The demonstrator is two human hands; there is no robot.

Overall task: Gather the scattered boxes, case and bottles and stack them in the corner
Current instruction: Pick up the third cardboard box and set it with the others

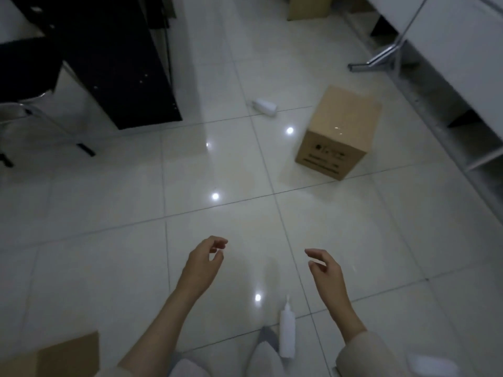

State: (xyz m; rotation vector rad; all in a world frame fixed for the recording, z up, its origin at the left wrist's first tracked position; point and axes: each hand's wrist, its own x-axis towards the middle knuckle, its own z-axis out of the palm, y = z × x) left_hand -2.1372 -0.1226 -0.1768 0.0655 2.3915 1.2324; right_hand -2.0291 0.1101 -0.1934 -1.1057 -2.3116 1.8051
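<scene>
While the cardboard box (337,133) sits alone on the tiled floor (109,240), ahead and to the right near the white shelving (462,77), it looks the likeliest next pickup, though that is a judgement and the stacking corner is not identifiable here. To do it well, step close, take the box by two opposite faces with both palms, and lift level so nothing inside shifts. A small white bottle (264,106) lies on its side beyond it, well apart, beside the black cabinet (114,63). A taller white bottle (287,333) lies near the person's feet, between the forearms. A second cardboard box (68,357) shows at the lower left edge, and a third (307,6) at the top edge. The left hand (202,263) and the right hand (325,270) are held out over the floor, fingers loosely curled and relaxed, each holding and touching nothing.
</scene>
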